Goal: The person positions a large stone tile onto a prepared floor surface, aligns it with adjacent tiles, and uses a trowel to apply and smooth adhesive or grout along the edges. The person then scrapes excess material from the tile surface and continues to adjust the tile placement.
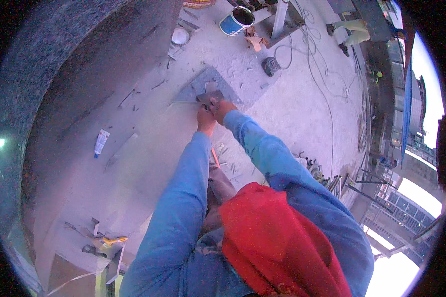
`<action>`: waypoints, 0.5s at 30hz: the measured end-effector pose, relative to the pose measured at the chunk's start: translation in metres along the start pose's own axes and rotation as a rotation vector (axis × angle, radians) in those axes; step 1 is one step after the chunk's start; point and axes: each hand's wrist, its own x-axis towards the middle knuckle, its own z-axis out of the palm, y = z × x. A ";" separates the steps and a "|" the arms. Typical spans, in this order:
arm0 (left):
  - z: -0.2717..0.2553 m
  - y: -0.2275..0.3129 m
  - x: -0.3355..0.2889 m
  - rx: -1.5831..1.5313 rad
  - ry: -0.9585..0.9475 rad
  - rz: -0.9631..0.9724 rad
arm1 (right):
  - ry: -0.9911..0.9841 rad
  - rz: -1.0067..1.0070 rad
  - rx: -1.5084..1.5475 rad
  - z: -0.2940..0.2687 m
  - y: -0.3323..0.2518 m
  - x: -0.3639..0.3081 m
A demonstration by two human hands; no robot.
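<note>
My left hand and my right hand are close together, arms stretched out in blue sleeves. The right hand's fingers are closed on a small dark flat piece, whose exact kind I cannot make out. My left hand is closed just below it, touching or nearly touching the right; what it grips is hidden. Beneath the piece lies a grey square slab on the dusty floor. A paler square patch shows on the slab, just beyond the dark piece.
A blue-and-white bucket stands at the far side, near a corded power tool and its trailing cable. A white tube lies at left. A yellow-handled tool is at near left. Another person's legs show far right.
</note>
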 end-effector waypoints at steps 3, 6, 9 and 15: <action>-0.002 0.009 -0.004 -0.102 0.076 -0.032 | 0.020 0.132 0.153 -0.013 -0.006 -0.005; -0.003 0.020 -0.008 -0.257 0.050 -0.041 | -0.022 -0.030 -0.033 -0.008 -0.001 0.009; -0.008 0.027 -0.008 -0.205 0.016 -0.100 | 0.077 0.017 0.035 0.003 0.004 0.030; -0.016 0.038 -0.017 -0.369 -0.058 0.078 | 0.013 -0.014 -0.171 0.035 0.006 0.039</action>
